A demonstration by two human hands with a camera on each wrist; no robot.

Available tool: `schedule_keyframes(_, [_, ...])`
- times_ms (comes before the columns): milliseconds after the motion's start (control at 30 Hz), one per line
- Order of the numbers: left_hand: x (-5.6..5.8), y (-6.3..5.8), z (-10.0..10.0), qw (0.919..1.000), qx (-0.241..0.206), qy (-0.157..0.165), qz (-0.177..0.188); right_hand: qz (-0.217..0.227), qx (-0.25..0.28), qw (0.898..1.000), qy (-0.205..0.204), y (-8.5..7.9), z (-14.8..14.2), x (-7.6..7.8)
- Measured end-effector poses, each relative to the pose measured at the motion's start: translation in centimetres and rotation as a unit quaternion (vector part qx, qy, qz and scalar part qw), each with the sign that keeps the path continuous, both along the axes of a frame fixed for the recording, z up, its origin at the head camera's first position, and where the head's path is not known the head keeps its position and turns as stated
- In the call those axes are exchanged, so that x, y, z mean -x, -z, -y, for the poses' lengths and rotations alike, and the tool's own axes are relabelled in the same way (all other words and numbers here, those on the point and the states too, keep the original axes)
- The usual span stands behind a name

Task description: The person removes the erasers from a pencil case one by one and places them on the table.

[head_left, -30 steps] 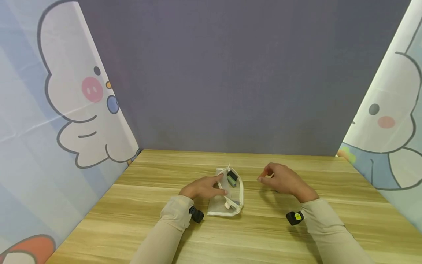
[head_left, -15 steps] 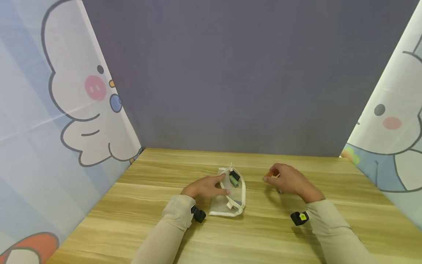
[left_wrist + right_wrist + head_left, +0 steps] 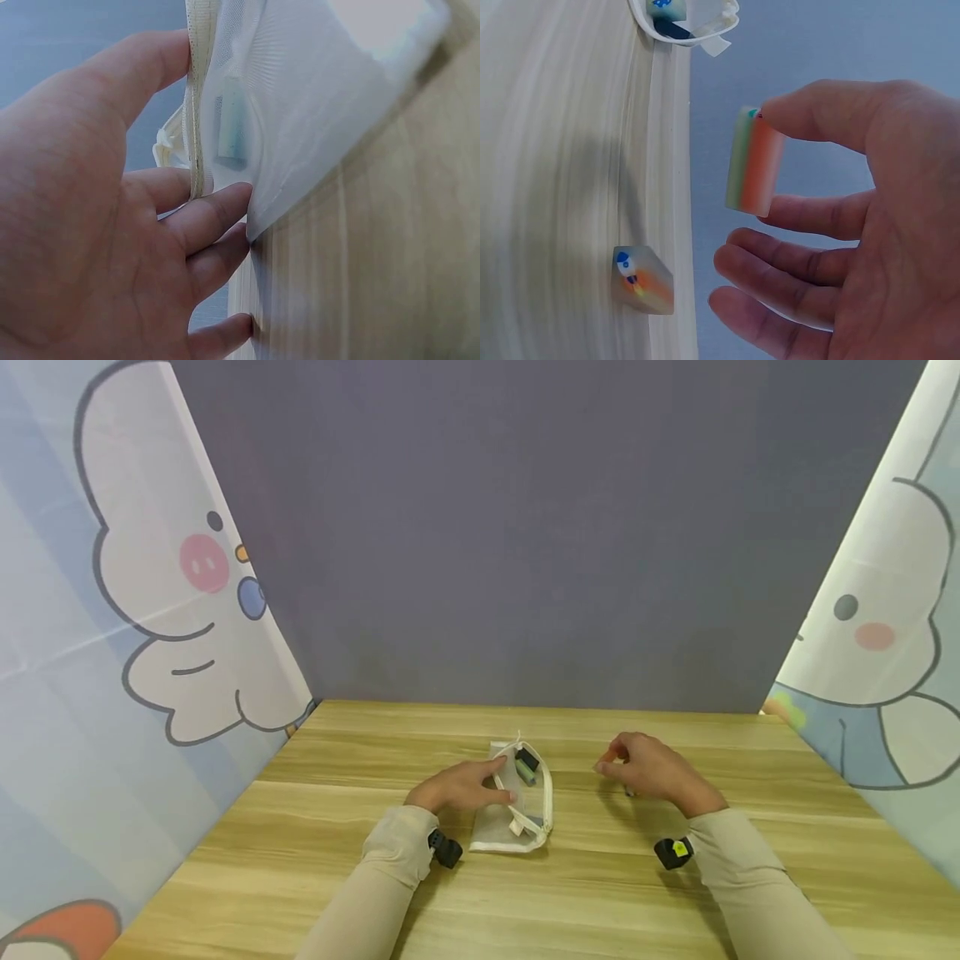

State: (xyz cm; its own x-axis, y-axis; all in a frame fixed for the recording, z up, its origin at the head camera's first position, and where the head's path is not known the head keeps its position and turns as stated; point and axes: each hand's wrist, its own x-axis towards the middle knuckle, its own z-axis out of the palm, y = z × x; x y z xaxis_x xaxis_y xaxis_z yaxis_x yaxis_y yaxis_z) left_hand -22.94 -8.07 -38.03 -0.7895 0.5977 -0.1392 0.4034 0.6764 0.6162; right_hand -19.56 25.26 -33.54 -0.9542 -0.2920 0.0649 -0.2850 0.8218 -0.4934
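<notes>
A white mesh zip pouch lies with its mouth spread. My left hand holds its zipped rim; in the left wrist view the thumb and fingers spread along the zip. Inside the pouch show a green piece and a black piece. To the right, my right hand pinches a small orange-and-green eraser-like block between thumb and index finger, above the table. Under that hand sits a second block with a rocket print, mostly covered by the hand in the head view.
The wood-grain table ends at a dark grey panel. Curtains printed with cartoon animals hang at the left and right. Each wrist carries a black camera.
The right hand has shifted slightly to the right, away from the pouch, with the block in its pinch. The left hand keeps its place on the pouch. The head view sways slightly.
</notes>
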Motion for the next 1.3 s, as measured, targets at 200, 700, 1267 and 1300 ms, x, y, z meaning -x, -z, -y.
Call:
schedule_keyframes(200, [-0.1,0.2,0.1,1.0,-0.003,-0.007,0.005,0.01,0.016,1.0,-0.008,0.2,-0.2,0.2])
schedule_keyframes(700, [-0.1,0.3,0.1,0.9999,-0.001,-0.01,0.005,-0.006,-0.013,1.0,0.006,1.5,-0.1,0.5])
schedule_keyframes(1267, [0.0,-0.3,0.0,0.9999,0.015,-0.007,0.0,-0.001,-0.02,1.0,-0.001,2.1,-0.6,0.7])
schedule_keyframes(1300, [0.0,-0.3,0.0,0.9999,0.014,-0.006,0.0,-0.001,-0.019,1.0,-0.002,2.1,-0.6,0.7])
